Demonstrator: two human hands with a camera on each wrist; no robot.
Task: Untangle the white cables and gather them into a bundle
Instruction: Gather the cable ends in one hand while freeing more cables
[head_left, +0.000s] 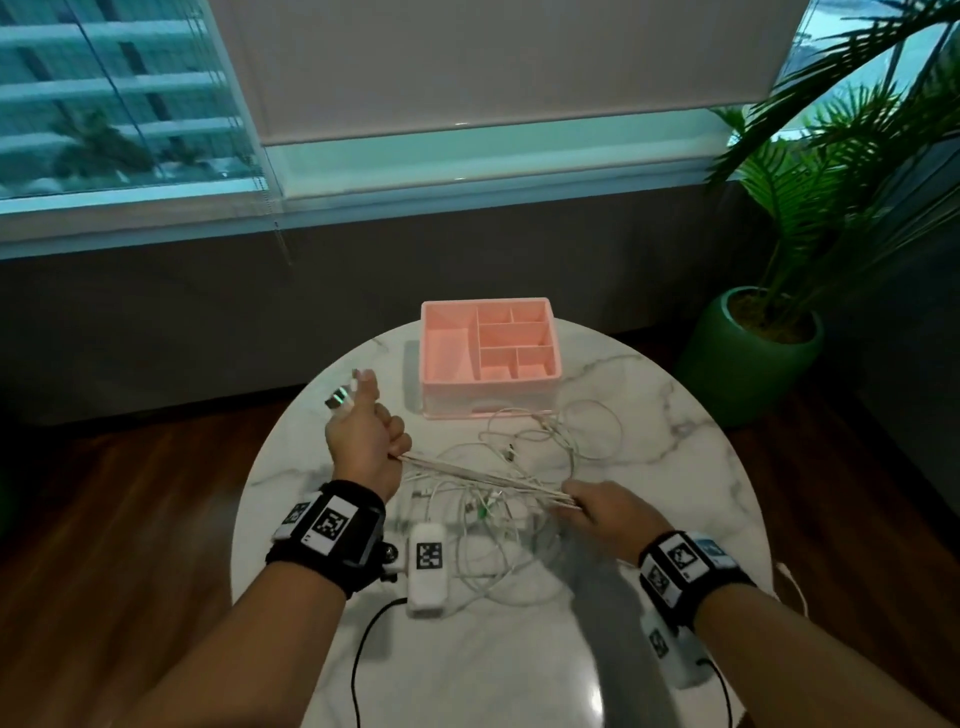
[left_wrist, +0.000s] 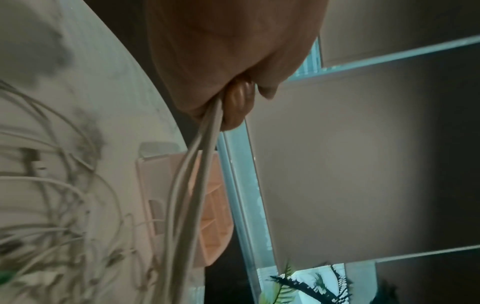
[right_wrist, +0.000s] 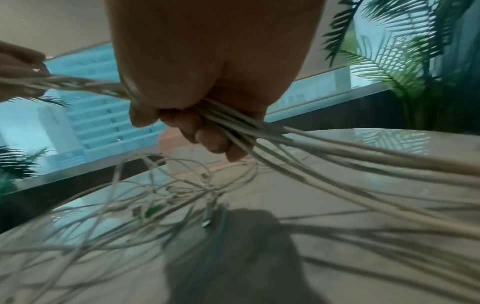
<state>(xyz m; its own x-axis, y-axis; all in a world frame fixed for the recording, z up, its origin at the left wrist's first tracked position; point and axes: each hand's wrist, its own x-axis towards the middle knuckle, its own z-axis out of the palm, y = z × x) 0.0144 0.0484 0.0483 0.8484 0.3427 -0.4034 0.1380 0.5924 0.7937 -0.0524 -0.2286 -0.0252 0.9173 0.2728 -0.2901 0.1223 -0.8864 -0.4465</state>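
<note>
Several white cables stretch taut between my two hands above a round marble table. My left hand grips one end of the strands in a fist; in the left wrist view the white cables run out from under its curled fingers. My right hand grips the other end, and in the right wrist view the white cables fan out from its curled fingers. Loose loops with plugs and a green connector lie tangled on the table below.
A pink compartment box stands at the table's far side, just behind the cable loops. A potted palm stands on the floor at the right. A window sill and blinds lie beyond. A black lead hangs from my left wrist device.
</note>
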